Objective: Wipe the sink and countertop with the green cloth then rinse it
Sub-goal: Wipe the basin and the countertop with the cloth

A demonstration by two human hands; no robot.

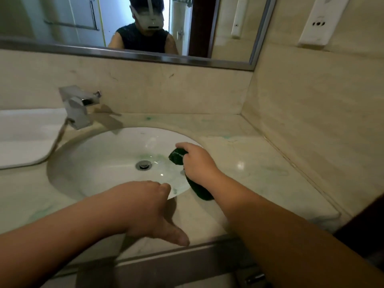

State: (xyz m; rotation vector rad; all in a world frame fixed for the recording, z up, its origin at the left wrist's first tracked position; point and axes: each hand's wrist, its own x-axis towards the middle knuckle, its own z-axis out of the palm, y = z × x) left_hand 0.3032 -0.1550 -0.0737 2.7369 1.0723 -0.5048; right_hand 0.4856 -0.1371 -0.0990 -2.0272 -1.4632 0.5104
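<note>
Cloth (180, 156) in right hand (197, 161)

There is one view only, from a wide-angle camera worn on the person's head. It looks forward and steeply down over the front edge of the desk (259, 163), close enough that both forearms enter from the bottom corners and fill much of the lower frame. The sink (108, 154) sits just left of centre, the tap (78, 106) beyond it at left. The upper part of the view reaches the back wall and the mirror (62, 19), where the camera's wearer is reflected facing it. The side wall runs along the right. Straight lines bow toward the edges, as a wide lens gives.
</note>
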